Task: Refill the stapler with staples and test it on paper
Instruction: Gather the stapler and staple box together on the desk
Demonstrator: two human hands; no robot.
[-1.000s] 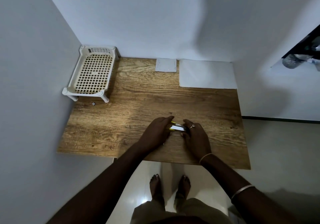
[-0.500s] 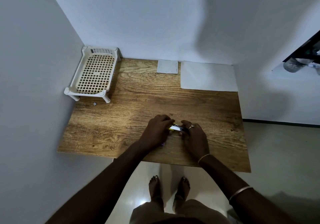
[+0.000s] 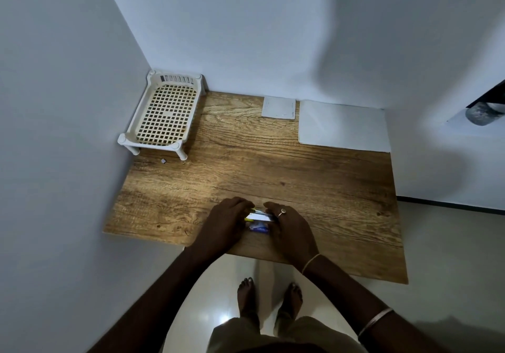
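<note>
Stapler point(image 3: 259, 217) near the table's point(image 3: 273, 166) front edge, its ends grasped by left grip point(image 3: 225, 223) and right grip point(image 3: 291, 228), staple box point(image 3: 259, 227) just beside. Refilling seems under way; the paper point(image 3: 341, 125) lies well apart, not yet stapled.

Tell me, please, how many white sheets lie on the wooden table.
2. The small sheet lies at the far edge, near the middle; the large sheet lies just to its right, in the far right corner. Others may be stacked underneath, hidden.

The left hand point(image 3: 226, 224) and right hand point(image 3: 292, 229) curl inward, fingertips nearly meeting.
</note>
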